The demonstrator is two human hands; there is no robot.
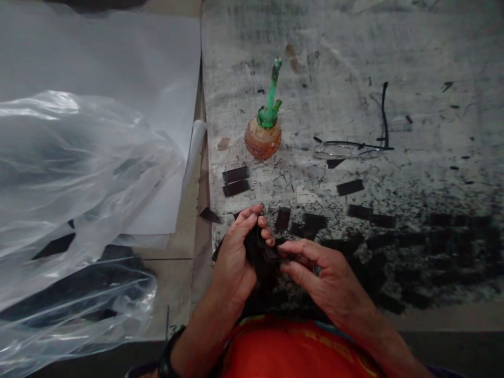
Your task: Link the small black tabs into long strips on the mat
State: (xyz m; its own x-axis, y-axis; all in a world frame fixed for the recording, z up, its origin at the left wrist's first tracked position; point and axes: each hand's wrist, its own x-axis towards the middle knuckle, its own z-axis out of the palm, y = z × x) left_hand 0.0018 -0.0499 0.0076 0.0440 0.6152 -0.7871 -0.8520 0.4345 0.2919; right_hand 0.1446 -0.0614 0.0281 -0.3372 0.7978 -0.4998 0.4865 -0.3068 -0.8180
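Note:
Black cloth (258, 247) is bunched in my left hand (238, 252), whose fingers close round it near the table's front edge. My right hand (315, 262) pinches the right end of this same dark material between thumb and forefinger. Its exact shape is hard to make out in the dim light. Just beyond my hands lie small black rectangular pieces, among them a single piece (282, 219) and a darker overlapping pile (313, 223). Many more black pieces (425, 241) spread to the right of my right hand.
A round brown bottle with a green spout (263, 137) stands beyond my hands. Eyeglasses (354, 147) lie to its right. Two black rectangles (236, 181) sit left. Clear plastic (98, 157) covers white sheets (157, 68) at the left. Black scraps litter the table cloth (334, 63).

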